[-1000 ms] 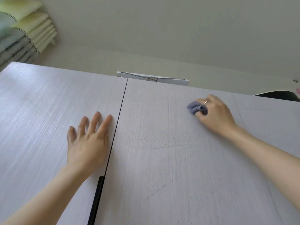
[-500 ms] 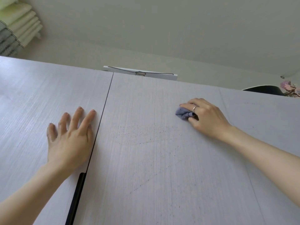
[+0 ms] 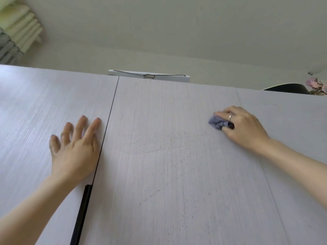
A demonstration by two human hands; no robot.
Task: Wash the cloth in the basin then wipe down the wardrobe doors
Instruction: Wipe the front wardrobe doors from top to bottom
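Observation:
Pale wood-grain wardrobe doors fill the view, seen from below. My right hand (image 3: 242,126) presses a small bunched blue-grey cloth (image 3: 216,122) against the upper right of the middle door (image 3: 168,174); only the cloth's left end shows past my fingers. My left hand (image 3: 74,149) lies flat with fingers spread on the left door (image 3: 35,121), right beside the vertical seam. Faint dotted streaks mark the middle door between my hands. No basin is in view.
A black vertical handle (image 3: 82,214) runs along the seam below my left hand. A white flat object with a wire clip (image 3: 149,76) sits on the wardrobe top. Folded blinds (image 3: 16,32) hang at upper left; a dark object and pink flowers (image 3: 316,85) are at right.
My right hand with the cloth first slid left and slightly down, then back to the right along the middle door. My left hand stays flat on the left door.

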